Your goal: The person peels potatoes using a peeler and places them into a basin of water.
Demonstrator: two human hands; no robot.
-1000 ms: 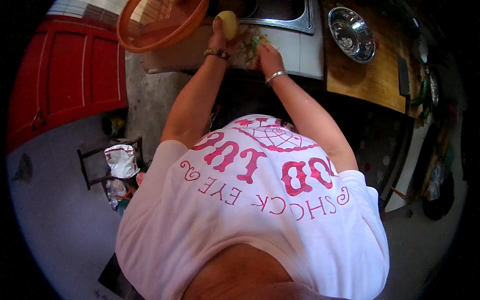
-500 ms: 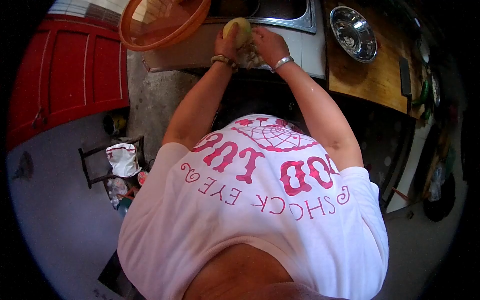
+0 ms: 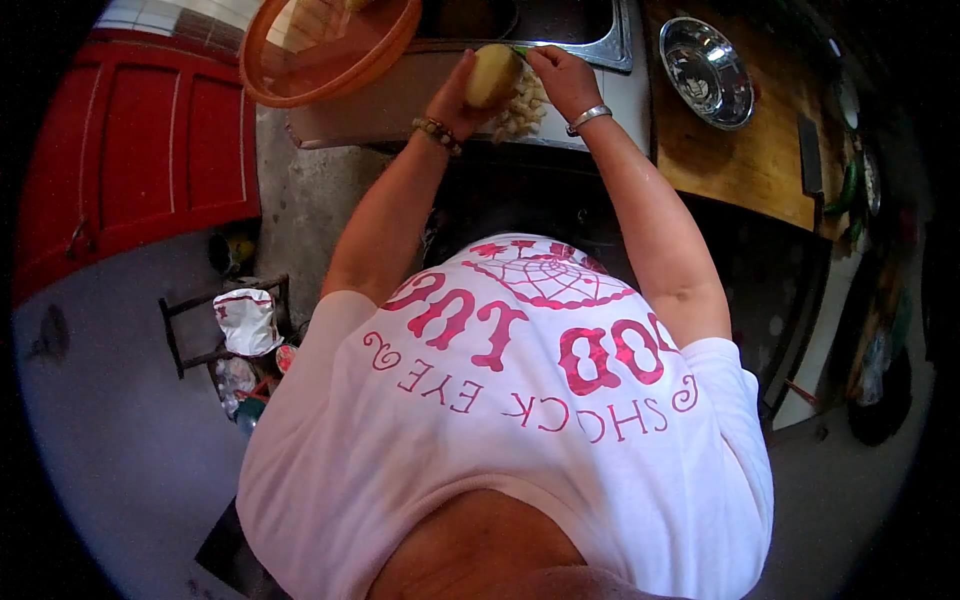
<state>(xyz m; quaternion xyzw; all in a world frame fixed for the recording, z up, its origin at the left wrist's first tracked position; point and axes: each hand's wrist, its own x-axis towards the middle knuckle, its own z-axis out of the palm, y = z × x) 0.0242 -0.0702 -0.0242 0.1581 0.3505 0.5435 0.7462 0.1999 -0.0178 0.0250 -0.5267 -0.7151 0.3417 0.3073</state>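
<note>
My left hand (image 3: 458, 100) is wrapped round a yellow-brown potato (image 3: 493, 77), holding it up over the counter edge. My right hand (image 3: 566, 80) is closed in a pinch at the potato's right side. A bit of green, seemingly a peeler (image 3: 520, 51), shows at its fingertips; most of it is hidden. Below and between the hands lies a pile of pale peelings (image 3: 522, 110) on the white counter (image 3: 625, 110).
An orange plastic basin (image 3: 265, 90) stands at the left on the counter. Behind the hands is a metal sink (image 3: 590, 52). A shiny steel bowl (image 3: 742, 105) rests on the wooden board (image 3: 740, 175) at right, with a dark flat object (image 3: 810, 153) nearby.
The potato has turned, showing a browner side now, and moved slightly right. My right hand has shifted right and up, and more of the peelings shows.
</note>
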